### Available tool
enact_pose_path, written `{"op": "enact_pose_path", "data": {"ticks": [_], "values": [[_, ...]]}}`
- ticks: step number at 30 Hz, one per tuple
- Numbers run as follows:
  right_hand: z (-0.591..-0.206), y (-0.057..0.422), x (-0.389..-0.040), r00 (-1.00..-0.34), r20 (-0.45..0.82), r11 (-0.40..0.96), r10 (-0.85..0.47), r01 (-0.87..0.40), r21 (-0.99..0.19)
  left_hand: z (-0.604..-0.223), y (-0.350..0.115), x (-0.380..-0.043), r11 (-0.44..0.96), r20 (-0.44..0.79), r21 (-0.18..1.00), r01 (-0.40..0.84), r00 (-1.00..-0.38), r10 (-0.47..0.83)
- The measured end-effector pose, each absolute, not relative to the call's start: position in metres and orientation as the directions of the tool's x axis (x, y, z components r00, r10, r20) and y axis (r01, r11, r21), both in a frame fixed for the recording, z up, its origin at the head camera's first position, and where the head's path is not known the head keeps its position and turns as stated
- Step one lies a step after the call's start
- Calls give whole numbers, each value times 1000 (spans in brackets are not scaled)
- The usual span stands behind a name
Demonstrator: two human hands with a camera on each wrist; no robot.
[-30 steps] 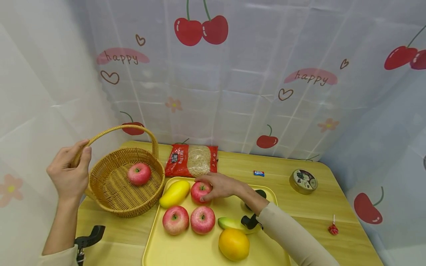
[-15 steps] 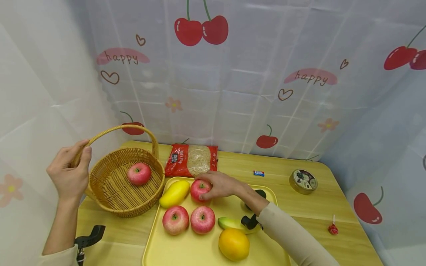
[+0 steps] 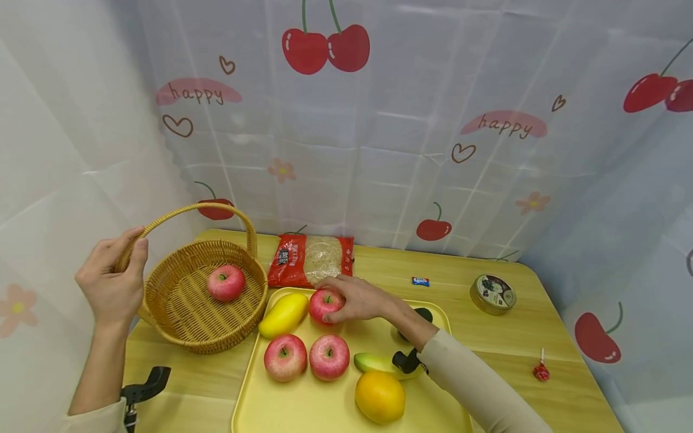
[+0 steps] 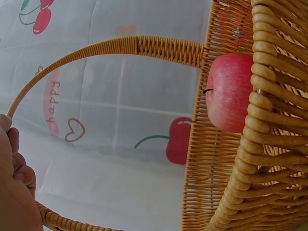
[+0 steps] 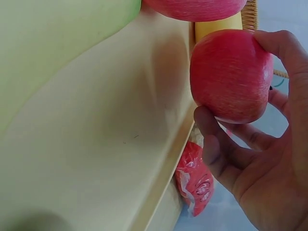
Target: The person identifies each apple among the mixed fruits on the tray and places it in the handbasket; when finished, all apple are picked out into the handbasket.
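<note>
A wicker basket (image 3: 211,344) and a red apple (image 3: 322,305), both held

The wicker basket is round and honey-brown; at its ten o'clock the person's left hand (image 3: 110,279) wraps round the arched handle (image 3: 195,207). The red apple, glossy with a short dark stem, is clasped between thumb and fingers of the right hand (image 3: 361,299), at the eleven o'clock of the tray (image 3: 292,415).

Counted, with that apple as clock centre: one yellow tray; one wicker basket at nine; one red bag (image 3: 319,261) at eleven; one greenish fruit (image 3: 370,362), partly hidden; one long yellow fruit (image 3: 283,316) at nine; one orange-yellow fruit (image 3: 380,397) at five; one tin (image 3: 494,294) at three; four apples (image 3: 286,359), two at six and seven; one lollipop (image 3: 541,371); one blue packet (image 3: 420,281).
</note>
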State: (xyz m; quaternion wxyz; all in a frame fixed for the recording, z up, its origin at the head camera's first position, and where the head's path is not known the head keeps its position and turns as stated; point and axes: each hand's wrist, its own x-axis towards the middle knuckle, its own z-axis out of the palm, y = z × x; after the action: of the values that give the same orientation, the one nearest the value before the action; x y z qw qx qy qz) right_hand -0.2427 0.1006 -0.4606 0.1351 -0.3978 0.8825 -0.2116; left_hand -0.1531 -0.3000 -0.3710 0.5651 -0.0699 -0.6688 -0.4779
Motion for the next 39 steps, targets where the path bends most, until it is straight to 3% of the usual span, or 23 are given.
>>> {"op": "enact_pose_path", "data": {"ticks": [39], "values": [[-453, 101, -238, -659, -51, 611, -750, -662, -435, -371, -300, -153, 534, 821, 564, 630, -357, -446]]}}
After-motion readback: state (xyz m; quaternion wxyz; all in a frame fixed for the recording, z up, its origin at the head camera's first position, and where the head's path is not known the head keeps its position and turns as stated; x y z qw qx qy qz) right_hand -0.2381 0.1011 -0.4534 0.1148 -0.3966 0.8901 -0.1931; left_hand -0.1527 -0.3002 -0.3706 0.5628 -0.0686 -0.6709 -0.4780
